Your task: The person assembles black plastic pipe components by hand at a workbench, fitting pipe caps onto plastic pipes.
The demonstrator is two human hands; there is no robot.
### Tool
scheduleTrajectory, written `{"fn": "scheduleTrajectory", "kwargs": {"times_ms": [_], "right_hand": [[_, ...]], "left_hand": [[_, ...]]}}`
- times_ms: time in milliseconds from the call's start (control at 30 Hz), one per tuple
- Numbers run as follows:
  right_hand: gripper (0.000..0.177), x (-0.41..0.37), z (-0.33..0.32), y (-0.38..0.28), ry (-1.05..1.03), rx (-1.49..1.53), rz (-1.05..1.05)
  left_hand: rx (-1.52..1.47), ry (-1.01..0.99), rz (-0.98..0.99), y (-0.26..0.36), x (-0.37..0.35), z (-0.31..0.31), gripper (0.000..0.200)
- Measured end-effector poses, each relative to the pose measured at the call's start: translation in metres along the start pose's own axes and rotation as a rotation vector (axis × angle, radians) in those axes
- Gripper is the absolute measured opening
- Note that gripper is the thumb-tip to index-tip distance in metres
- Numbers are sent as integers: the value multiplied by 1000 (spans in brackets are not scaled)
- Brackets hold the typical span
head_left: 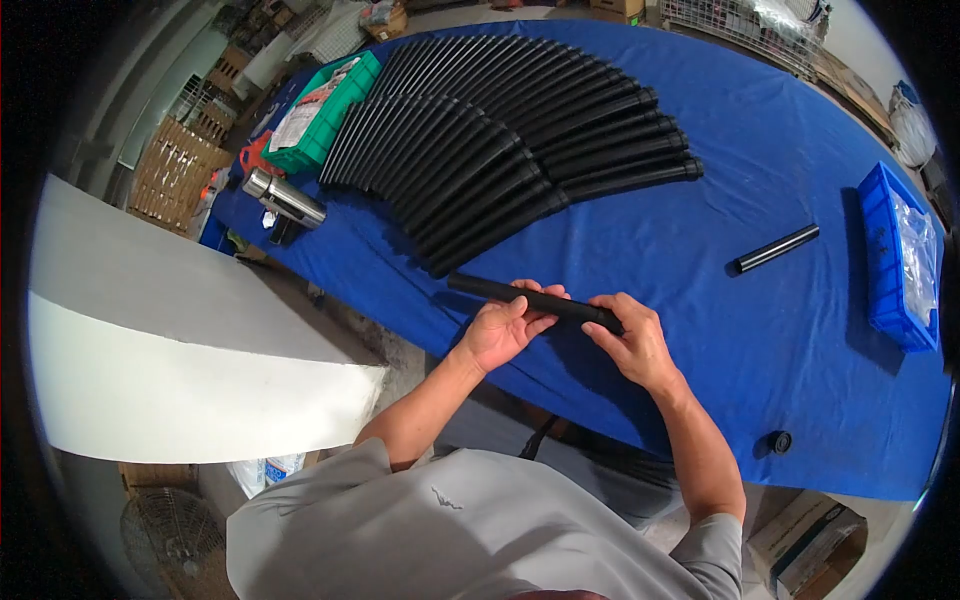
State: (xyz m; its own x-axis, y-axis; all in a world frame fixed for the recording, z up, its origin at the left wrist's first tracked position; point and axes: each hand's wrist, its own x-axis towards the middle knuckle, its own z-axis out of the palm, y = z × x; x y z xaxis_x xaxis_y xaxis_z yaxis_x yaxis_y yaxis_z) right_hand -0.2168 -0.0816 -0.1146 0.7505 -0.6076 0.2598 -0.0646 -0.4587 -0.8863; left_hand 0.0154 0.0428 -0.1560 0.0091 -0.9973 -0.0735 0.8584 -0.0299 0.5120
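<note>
A long black tube (548, 302) is held slantwise above the front edge of the blue-covered table. My left hand (505, 328) has its fingers around the tube's middle, palm up. Around the tube's right end, my right hand (632, 340) is closed, thumb in front, so that end is partly hidden. Beyond my hands lie many similar black tubes (470, 130), fanned out in two rows side by side. A short black tube (776, 248) lies alone to the right. Nearer the front edge at right sits a small round black cap (780, 442).
At back left stands a green crate (345, 115) with papers. A steel flask (285, 198) lies near the table's left edge. On the right is a blue crate (885, 262) holding clear plastic bags. A white curved structure (200, 350) borders the left side.
</note>
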Motion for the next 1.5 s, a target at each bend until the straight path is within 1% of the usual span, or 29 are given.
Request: {"fn": "scheduleTrajectory", "kwargs": {"times_ms": [33, 133, 233, 333, 367, 467, 567, 667, 767, 833, 967, 1067, 1167, 1233, 1267, 1367, 1467, 1500], "right_hand": [[33, 0, 0, 0, -2, -17, -1], [34, 1, 6, 3, 73, -60, -153], [35, 2, 1, -2, 83, 6, -121], [36, 3, -4, 0, -154, 427, 464], [35, 2, -2, 1, -125, 406, 397], [33, 3, 0, 5, 105, -44, -167], [30, 4, 0, -1, 103, -1, -171], [30, 0, 0, 2, -41, 274, 178], [30, 0, 3, 2, 10, 205, 102], [31, -1, 5, 3, 20, 187, 100], [31, -2, 8, 8, 45, 157, 67], [31, -1, 7, 8, 31, 163, 86], [31, 0, 3, 6, 46, 46, -14], [32, 1, 5, 5, 100, -26, -138], [33, 1, 6, 5, 122, -61, -200], [33, 1, 0, -8, 59, 73, -3], [32, 0, 1, 3, -80, 351, 285], [31, 1, 1, 4, -60, 348, 260]], "left_hand": [[6, 7, 0, 1, 0, 1, 27], [-34, 59, -20, 2, -1, 4, 28], [-65, -44, 9, 0, 0, 0, 29], [-44, -24, 1, 2, 0, 3, 28], [-48, -12, -14, 3, -1, 2, 28], [-66, 19, -36, 3, 0, 1, 27], [-73, 34, -21, 2, -1, 2, 27], [-56, 22, -19, 2, -1, 1, 29], [-43, 8, -8, 1, 0, 2, 31], [15, 2, 16, 0, -2, 0, 32], [24, 15, 22, 0, -3, 1, 32], [38, 14, 23, 0, -3, 4, 30], [22, 21, 0, 1, -2, 8, 27], [-18, 62, -31, 3, -2, 9, 27], [-18, 48, -17, 2, -3, 7, 27], [-1, 8, 11, 0, -2, 2, 27], [35, -21, 13, 1, -1, 5, 26], [40, -23, 17, 0, -1, 5, 26]]}}
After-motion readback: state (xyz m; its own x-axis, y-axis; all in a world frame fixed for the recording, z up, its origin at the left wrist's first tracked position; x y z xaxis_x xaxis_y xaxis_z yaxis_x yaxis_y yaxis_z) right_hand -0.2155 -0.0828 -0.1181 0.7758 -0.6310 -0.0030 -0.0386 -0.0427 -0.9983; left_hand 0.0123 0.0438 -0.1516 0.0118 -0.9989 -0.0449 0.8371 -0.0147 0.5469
